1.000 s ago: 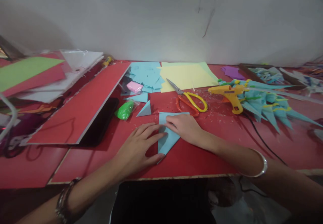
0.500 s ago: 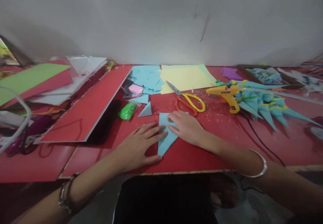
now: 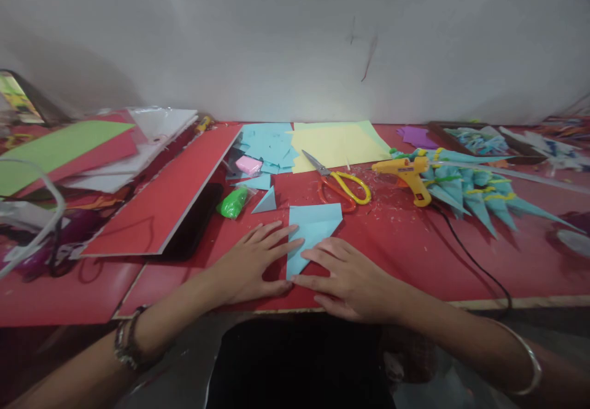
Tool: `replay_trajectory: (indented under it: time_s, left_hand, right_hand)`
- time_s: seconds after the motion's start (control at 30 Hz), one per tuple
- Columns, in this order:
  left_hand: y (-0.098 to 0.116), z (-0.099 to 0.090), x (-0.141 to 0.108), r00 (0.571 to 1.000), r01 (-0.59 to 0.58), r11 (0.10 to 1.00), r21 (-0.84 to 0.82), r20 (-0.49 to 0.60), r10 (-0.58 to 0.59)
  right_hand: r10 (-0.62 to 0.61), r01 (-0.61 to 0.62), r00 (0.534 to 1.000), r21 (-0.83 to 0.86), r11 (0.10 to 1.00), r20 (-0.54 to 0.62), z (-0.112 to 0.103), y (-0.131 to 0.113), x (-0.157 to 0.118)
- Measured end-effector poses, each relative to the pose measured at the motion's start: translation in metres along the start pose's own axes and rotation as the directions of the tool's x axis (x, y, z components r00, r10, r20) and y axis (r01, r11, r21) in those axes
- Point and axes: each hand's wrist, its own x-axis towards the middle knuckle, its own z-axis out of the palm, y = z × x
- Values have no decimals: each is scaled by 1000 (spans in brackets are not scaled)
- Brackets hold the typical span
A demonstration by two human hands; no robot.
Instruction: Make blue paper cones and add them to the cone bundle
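A folded piece of light blue paper [image 3: 317, 222] lies flat on the red table, its lower right side running diagonally to a point near me. My left hand [image 3: 253, 261] is spread flat, its fingertips on the paper's left edge and the thumb at the lower tip. Across the diagonal fold rests my right hand [image 3: 348, 277], fingers stretched out and touching the paper near its lower tip. Just beyond stand a small folded blue paper triangle [image 3: 266, 201] and scissors [image 3: 338, 179] with one yellow and one red handle.
A yellow glue gun [image 3: 410, 175] lies to the right, beside pointed blue paper cones [image 3: 479, 194]. Blue sheets [image 3: 270, 142] and pale yellow paper [image 3: 336, 144] lie at the back. On the left are a red board [image 3: 170, 194] and a green clay packet [image 3: 233, 202].
My right hand has slid down and toward me, from the paper's upper right to its lower tip. More of the paper's top now shows. My left hand stays nearly in place.
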Motion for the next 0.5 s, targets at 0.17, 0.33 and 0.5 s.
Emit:
replay_trajectory:
  time_s: [0.17, 0.33, 0.5]
  left_hand:
    - [0, 0, -1, 1000, -10, 1000, 7, 12, 10]
    - [0, 0, 0, 1000, -3, 1000, 9, 18, 3]
    - [1, -2, 0, 1000, 0, 1000, 7, 26, 0]
  right_hand:
    - [12, -12, 1000, 14, 1000, -17, -1, 4, 4]
    - [109, -112, 991, -39, 993, -73, -1, 19, -7]
    - [206, -216, 971, -78, 973, -121, -6, 37, -18]
